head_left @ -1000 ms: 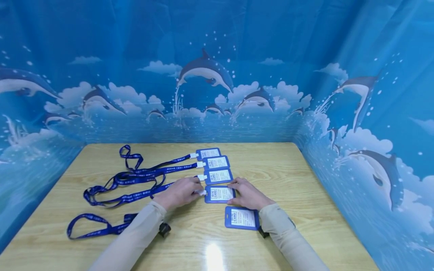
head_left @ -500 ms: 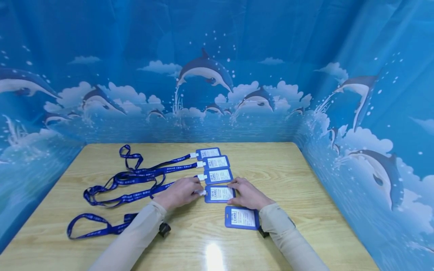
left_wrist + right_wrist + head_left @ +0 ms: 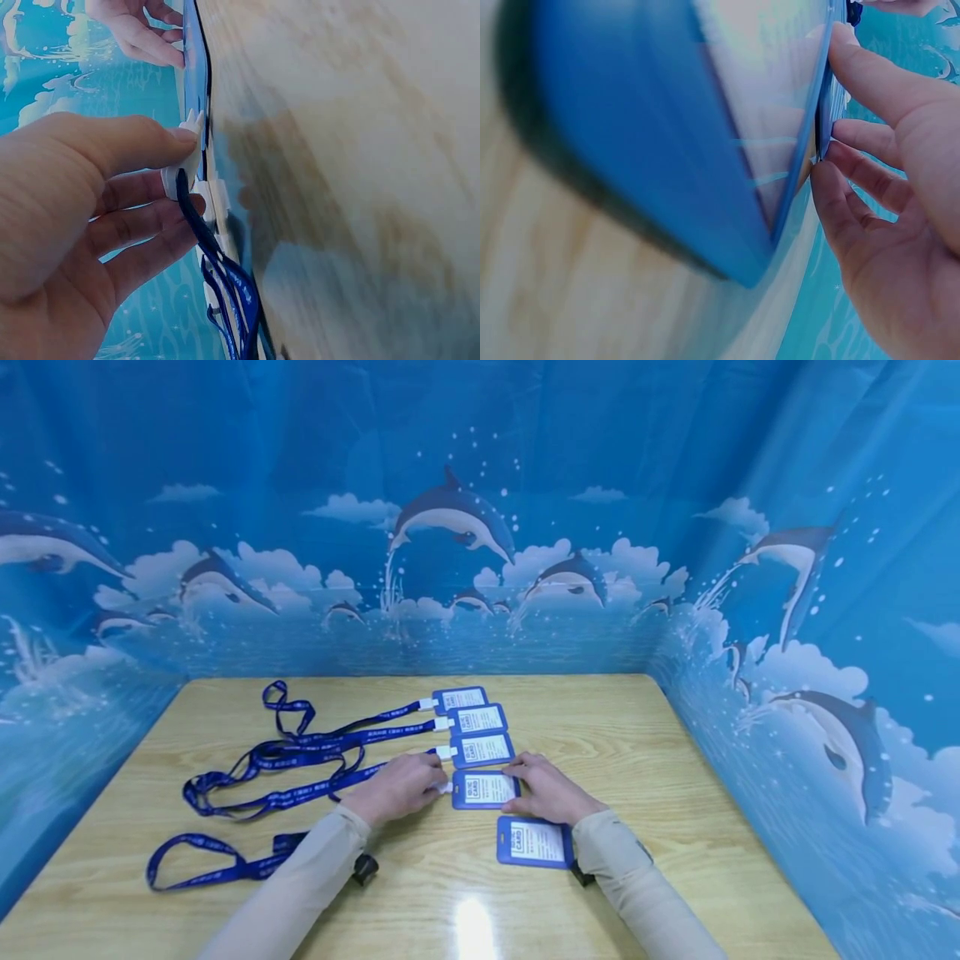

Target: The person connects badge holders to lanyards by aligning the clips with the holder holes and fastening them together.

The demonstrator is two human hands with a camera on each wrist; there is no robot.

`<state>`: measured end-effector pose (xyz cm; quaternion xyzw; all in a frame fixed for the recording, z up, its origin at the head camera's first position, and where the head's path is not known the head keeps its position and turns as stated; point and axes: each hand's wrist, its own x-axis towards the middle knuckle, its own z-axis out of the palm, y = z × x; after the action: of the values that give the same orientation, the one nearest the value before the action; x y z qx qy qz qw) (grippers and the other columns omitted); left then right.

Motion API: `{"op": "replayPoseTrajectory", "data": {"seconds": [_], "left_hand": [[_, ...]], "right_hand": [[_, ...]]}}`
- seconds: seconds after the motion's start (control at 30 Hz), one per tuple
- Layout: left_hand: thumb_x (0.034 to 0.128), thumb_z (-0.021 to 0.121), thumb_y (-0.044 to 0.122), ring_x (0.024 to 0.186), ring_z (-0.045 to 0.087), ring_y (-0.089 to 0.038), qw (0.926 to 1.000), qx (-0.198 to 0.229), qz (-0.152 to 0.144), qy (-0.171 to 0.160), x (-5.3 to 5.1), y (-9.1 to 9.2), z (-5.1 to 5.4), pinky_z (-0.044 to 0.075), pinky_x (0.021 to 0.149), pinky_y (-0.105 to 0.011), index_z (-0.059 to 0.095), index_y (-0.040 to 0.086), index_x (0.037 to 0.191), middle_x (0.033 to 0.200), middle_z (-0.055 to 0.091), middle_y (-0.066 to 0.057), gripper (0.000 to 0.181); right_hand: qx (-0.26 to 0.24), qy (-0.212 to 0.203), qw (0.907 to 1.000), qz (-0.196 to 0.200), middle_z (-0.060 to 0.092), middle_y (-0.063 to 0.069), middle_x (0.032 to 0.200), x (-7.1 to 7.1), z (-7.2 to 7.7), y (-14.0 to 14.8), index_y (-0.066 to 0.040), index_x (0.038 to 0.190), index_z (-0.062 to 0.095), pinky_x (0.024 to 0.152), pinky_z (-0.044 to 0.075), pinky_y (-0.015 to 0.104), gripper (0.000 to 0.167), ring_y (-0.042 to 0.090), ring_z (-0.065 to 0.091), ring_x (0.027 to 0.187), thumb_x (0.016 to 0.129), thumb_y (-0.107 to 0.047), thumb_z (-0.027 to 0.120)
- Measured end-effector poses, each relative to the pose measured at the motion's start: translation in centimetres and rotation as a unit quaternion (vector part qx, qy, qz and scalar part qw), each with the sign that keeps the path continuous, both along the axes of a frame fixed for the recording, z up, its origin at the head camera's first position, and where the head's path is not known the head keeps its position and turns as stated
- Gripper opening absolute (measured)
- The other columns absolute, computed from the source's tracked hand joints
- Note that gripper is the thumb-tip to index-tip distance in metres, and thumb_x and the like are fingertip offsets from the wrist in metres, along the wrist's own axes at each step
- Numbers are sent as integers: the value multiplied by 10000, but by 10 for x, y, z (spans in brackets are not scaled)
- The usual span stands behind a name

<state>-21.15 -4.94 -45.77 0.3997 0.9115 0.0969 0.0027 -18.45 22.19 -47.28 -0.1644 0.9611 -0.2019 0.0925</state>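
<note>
With thumb against fingers, my left hand (image 3: 397, 787) pinches the white plastic clip (image 3: 171, 182) of a blue lanyard. In the head view the clip meets the slotted left end of a blue ID badge holder (image 3: 486, 790); whether it is fastened cannot be told. My right hand (image 3: 552, 790) holds that holder by its right end, thumb at the near edge and fingers at the far one. Another badge holder (image 3: 534, 842), with no lanyard on it, lies just nearer, beside the right wrist. The lanyard (image 3: 202, 862) runs left from under the left forearm, partly hidden.
Beyond the hands, three badge holders (image 3: 482, 749) lie in a column, each with a white clip and a blue lanyard (image 3: 300, 795) stretching left in loose loops. All rest on a wood-grain table (image 3: 652, 877). A dolphin-print curtain (image 3: 315, 635) borders its back and sides.
</note>
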Motion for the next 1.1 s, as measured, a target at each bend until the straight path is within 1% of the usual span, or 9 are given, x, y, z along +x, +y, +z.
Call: {"op": "replayPoseTrajectory", "data": {"seconds": [0.2,0.43,0.57,0.7,0.77,0.93,1.03,1.1], "left_hand": [[914,752,172,853,655,-92,9999,-33,-57,-79,0,2,-5,577,778,-236,788,169,1050,1021,714,13,141],[912,755,179,869,664,-107,9999,-80,-50,-101,2,5,-4,573,784,-237,800,184,1048,1014,717,10,143],[904,763,166,830,643,-97,9996,-262,-119,13,2,8,-3,562,757,-232,804,194,1048,997,715,10,152],[890,772,143,838,662,-120,9988,-398,-217,195,3,11,-3,570,755,-245,801,193,1062,1008,730,-12,182],[885,773,129,836,675,-133,9984,-400,-270,277,4,11,-4,579,756,-256,800,186,1059,1000,744,-21,185],[892,758,118,795,672,-127,9981,-371,-352,353,4,14,-6,580,747,-260,799,172,1050,952,760,-13,172],[893,751,110,792,668,-118,9974,-460,-377,402,2,16,-6,577,756,-256,798,169,1050,949,761,-6,174],[894,748,99,781,670,-112,9973,-504,-383,366,1,17,-5,577,751,-249,798,164,1050,952,765,-8,176]], "right_hand": [[-54,13,9999,109,558,137,1382,0,1,0,-24,1394,584,1082,486,455,677,300,558,1262,867,-395,793],[-59,42,9998,195,571,141,1356,-1,2,-1,-9,1368,601,1062,503,446,655,299,579,1234,862,-375,798],[-25,86,9997,214,576,144,1352,-1,3,-2,-6,1363,605,1062,504,443,652,299,585,1228,859,-371,800],[77,124,9995,290,579,142,1344,-1,3,-4,-3,1360,606,1049,512,434,648,290,595,1206,861,-368,799],[151,123,9993,333,581,139,1338,-1,4,-5,0,1358,607,1038,519,426,642,282,601,1190,864,-362,798],[318,107,9989,338,586,130,1331,0,7,-7,3,1351,614,1020,530,412,629,267,610,1168,869,-358,795],[383,114,9986,345,584,127,1336,-1,8,-8,1,1353,614,1025,527,406,631,262,607,1175,873,-370,787],[373,109,9986,352,583,127,1340,-1,7,-9,-3,1353,615,1037,521,410,629,266,604,1186,874,-374,785]]}}
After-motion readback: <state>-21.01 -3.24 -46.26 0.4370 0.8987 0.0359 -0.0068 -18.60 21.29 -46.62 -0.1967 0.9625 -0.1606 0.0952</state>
